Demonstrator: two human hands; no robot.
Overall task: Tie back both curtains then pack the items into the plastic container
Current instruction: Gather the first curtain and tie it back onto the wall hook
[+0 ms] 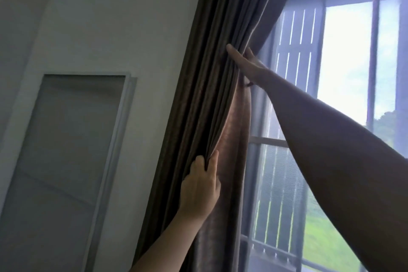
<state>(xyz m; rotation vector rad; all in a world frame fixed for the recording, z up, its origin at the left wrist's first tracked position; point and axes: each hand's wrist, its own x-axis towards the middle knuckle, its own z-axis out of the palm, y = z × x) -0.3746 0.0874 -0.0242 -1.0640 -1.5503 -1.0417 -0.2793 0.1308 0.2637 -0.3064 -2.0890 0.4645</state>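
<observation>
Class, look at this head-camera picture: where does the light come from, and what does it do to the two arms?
Head view: daylight floods through the window, nearly washing out the sky; the right hand and its arm go dark against it, the left hand on the curtain stays evenly lit; edges look tilted, soft.

We find no readable text, labels, brand names, numbers or signs anywhere in this view. The curtain (212, 73) running down the centre of the frame is plain fabric with no tag or print that we can make out. The wall (110, 17) in the upper left is bare of any lettering, and the framed panel (66, 150) in the lower left carries no writing. The window (344, 68) on the right side of the frame shows only bars and greenery outside, with no stickers or markings that we can read.
</observation>
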